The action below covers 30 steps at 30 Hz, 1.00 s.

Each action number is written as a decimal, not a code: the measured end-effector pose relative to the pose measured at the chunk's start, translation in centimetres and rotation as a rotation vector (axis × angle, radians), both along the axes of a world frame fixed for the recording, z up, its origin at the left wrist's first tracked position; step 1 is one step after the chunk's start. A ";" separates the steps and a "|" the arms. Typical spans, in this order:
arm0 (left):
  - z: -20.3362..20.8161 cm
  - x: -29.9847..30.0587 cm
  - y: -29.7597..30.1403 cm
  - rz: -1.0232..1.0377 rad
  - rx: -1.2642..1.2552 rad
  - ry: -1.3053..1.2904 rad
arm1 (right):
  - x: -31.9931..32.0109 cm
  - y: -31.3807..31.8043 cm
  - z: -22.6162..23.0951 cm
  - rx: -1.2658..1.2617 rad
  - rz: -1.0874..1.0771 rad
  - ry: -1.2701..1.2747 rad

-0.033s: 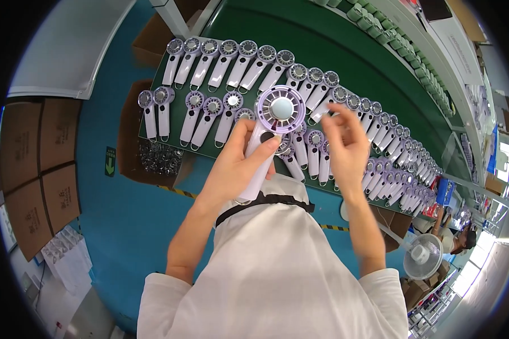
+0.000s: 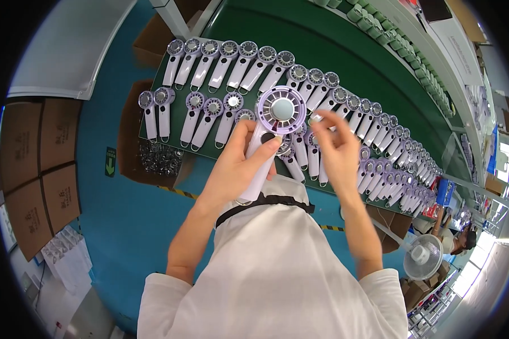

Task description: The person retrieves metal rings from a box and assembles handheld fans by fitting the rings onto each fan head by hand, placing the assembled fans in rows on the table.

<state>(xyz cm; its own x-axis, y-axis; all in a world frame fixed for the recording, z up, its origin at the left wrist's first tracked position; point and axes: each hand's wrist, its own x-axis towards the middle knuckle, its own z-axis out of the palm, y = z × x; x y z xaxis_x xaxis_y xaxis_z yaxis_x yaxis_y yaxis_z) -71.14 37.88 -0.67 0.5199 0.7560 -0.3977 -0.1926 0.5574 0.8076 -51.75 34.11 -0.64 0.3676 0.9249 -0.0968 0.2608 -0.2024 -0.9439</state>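
Observation:
A pale lilac handheld fan (image 2: 258, 164) stands tilted in front of me, its round slotted head with a silvery centre disc at the top. My left hand (image 2: 234, 166) is wrapped round its handle, the thumb pressed by the dark button below the head. Just right of the fan head is my right hand (image 2: 340, 150), its fingers bent and apart, with nothing plainly held. It hides part of the fans lying behind it. Rows of matching fans, such as one at the near left (image 2: 192, 116), lie on the green table (image 2: 237, 22).
An open carton (image 2: 131, 141) of small shiny parts stands below the table's left end. Stacked brown cartons (image 2: 40, 158) are at the left. Green cylindrical items (image 2: 390, 37) line a shelf at the far side. A white standing fan (image 2: 422, 254) and another person (image 2: 455, 240) are at the right.
My right hand has moved slightly left and closer to the held fan's head. My left hand and the fan in it have stayed in place.

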 end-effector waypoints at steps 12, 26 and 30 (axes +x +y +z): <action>-0.1 -0.1 0.5 0.132 0.016 0.033 | -0.7 -0.9 -0.8 0.057 -0.249 0.220; -0.1 -0.6 0.3 -0.187 0.100 0.252 | -1.1 1.0 5.5 0.200 0.232 -0.312; 0.3 -0.4 -0.1 -0.212 0.137 0.282 | -1.8 1.6 5.9 0.232 0.322 -0.438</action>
<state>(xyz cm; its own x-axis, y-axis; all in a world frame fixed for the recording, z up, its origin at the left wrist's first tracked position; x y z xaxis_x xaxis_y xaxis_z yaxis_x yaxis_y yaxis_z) -71.59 37.83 -0.36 0.5547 0.6998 -0.4501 0.1559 0.4439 0.8824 -53.56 35.70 5.30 0.0246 0.9755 0.2185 0.6506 0.1503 -0.7444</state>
